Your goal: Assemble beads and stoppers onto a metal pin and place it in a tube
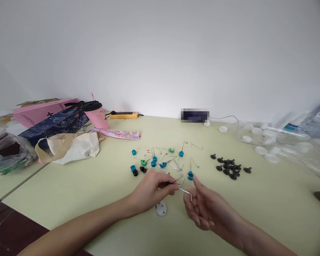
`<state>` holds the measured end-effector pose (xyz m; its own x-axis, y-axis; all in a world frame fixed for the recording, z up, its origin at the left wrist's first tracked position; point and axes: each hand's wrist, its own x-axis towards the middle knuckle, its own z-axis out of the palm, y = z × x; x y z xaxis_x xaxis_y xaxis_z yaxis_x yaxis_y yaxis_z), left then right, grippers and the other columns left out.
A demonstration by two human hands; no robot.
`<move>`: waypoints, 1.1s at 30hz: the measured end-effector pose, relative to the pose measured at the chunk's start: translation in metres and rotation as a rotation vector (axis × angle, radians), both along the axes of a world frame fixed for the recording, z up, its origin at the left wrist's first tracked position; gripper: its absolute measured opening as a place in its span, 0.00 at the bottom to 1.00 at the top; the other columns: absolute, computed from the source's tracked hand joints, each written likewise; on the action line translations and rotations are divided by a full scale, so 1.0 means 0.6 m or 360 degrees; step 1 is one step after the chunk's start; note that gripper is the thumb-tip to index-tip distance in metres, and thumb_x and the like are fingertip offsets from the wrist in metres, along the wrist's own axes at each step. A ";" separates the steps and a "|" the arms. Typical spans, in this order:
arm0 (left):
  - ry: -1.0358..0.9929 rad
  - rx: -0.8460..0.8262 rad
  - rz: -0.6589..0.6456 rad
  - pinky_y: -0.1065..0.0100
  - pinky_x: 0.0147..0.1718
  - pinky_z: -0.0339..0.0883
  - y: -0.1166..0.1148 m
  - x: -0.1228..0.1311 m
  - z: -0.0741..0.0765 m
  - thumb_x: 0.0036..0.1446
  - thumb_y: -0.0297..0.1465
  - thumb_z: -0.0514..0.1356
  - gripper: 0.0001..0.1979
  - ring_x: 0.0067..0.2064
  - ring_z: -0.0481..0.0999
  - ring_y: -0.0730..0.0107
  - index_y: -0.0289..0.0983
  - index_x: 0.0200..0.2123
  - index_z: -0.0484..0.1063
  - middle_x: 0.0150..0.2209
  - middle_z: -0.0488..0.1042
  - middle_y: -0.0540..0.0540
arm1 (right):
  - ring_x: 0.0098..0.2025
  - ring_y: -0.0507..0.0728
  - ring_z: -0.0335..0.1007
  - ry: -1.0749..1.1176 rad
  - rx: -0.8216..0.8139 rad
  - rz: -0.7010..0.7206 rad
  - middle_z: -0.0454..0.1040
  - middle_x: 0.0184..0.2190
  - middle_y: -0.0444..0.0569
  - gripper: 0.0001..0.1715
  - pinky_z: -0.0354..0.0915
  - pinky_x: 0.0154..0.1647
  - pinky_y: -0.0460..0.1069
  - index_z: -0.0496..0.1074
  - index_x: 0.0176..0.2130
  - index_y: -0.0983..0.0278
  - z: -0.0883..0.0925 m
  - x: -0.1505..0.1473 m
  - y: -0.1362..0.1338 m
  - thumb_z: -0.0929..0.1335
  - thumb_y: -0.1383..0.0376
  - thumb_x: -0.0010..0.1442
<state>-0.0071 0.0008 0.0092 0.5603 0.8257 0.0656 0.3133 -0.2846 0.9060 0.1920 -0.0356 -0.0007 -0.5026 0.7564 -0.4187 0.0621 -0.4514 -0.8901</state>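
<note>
My left hand (156,190) is closed in a pinch, with a thin bent silver rod (186,192) sticking out from its fingertips. A dark piece lies partly hidden in its grip, so I cannot tell its kind. My right hand (206,206) is open, palm turned up, fingers loosely curled and thumb apart. The rod's bent end is close to its fingers; whether they touch is unclear. Just beyond the right thumb stands a blue knob with a thin wire (190,175). Below the left hand lies a round white cap (160,209) with small metal bits in it.
Beyond the hands are scattered blue knobs (181,154), green clips (171,150) and thin wires. Several black suction-cup-like pieces (233,176) are at right, near clear tubes (288,133) with white caps. A pink cup (97,115), cloth bag (74,147) and yellow power strip (124,115) are leftward.
</note>
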 end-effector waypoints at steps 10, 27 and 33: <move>-0.0268 -0.0870 -0.0162 0.67 0.32 0.73 0.014 -0.005 -0.007 0.50 0.39 0.65 0.15 0.28 0.77 0.68 0.31 0.25 0.73 0.26 0.76 0.44 | 0.34 0.58 0.67 -0.0832 0.1698 -0.0075 0.73 0.31 0.51 0.18 0.63 0.37 0.53 0.73 0.47 0.61 -0.033 0.020 -0.005 0.64 0.55 0.63; -0.0319 -0.0938 -0.0146 0.67 0.33 0.73 0.027 -0.010 -0.019 0.49 0.40 0.66 0.16 0.28 0.77 0.69 0.31 0.28 0.76 0.28 0.77 0.44 | 0.33 0.58 0.69 -0.1162 0.2288 0.0081 0.74 0.32 0.53 0.18 0.65 0.33 0.51 0.72 0.48 0.67 -0.033 0.018 -0.013 0.58 0.69 0.67; -0.0285 -0.0841 -0.0146 0.69 0.33 0.72 0.034 -0.025 -0.012 0.49 0.40 0.66 0.15 0.28 0.75 0.72 0.32 0.27 0.76 0.27 0.76 0.45 | 0.33 0.56 0.69 -0.1197 0.2569 0.0058 0.74 0.34 0.53 0.19 0.66 0.33 0.50 0.67 0.54 0.66 -0.050 0.042 -0.009 0.59 0.72 0.66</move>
